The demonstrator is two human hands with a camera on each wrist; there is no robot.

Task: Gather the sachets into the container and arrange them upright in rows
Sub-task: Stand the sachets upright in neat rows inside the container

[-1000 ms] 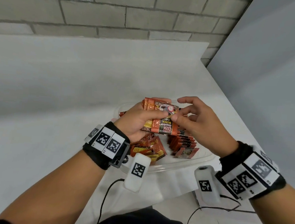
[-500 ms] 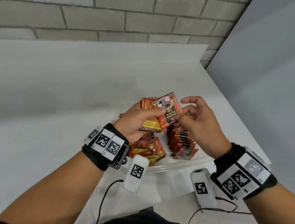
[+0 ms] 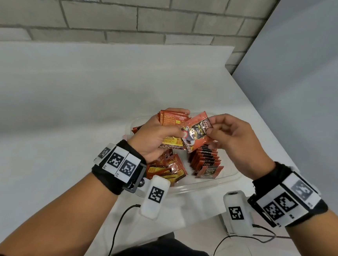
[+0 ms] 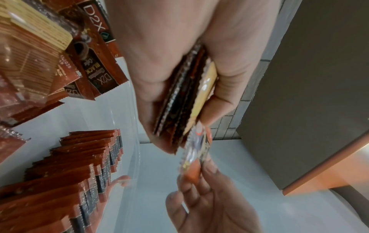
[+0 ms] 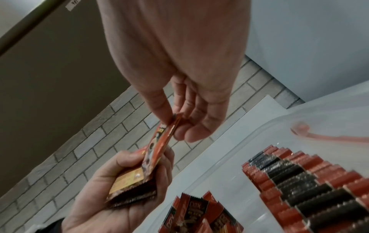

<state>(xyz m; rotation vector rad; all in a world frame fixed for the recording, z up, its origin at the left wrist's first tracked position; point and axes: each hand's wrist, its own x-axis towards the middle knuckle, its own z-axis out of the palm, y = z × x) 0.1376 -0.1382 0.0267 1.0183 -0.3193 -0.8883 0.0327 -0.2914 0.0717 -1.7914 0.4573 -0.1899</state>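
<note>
Right hand point(image 3: 234, 141) fingers now pinch one coffee sachet point(image 3: 196, 133), drawn clear and tilted since a second ago; left hand point(image 3: 155, 134) grips the stack point(image 3: 171, 121) above the clear container point(image 3: 210, 184). Row placement likely follows.

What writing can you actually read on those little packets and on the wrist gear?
"D2X" and "BLACK": on the packet pinched by the right hand.
"D2X" and "BLACK": on the front packet of the standing row.
"D2X" and "BLACK": on loose packets in the left wrist view.
Yellow panels' small print: unreadable.
Wrist tags: square codes, no words.
</note>
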